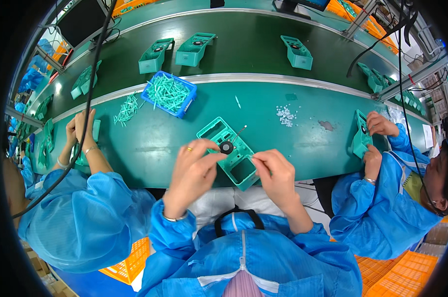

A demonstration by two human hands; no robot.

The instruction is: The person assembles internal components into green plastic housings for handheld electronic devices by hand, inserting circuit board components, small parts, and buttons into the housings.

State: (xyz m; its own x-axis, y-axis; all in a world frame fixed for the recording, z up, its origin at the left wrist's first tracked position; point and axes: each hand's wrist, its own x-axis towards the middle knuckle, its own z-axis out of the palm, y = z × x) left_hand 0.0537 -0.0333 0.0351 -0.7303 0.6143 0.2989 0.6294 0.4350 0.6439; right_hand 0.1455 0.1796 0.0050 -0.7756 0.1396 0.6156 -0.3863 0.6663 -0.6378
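A green plastic housing (243, 150) with two large openings lies tilted at the table's near edge, its lower end reaching past that edge. In its middle sits a small round black speaker (226, 147), with a thin wire (242, 130) sticking up beside it. My left hand (193, 166) comes over the housing from the left, thumb and index finger closed at the speaker's rim. At the housing's right edge, the thumb and index finger of my right hand (277, 175) are pinched together; any small part between them is hidden.
A blue bin (185, 107) holds many slim green pieces, with a loose pile (127, 110) beside it. Small whitish bits (286, 116) lie right of centre. More green housings (196, 49) stand on the dark belt (244, 47) beyond. Co-workers sit close at left (80, 218) and right (387, 198).
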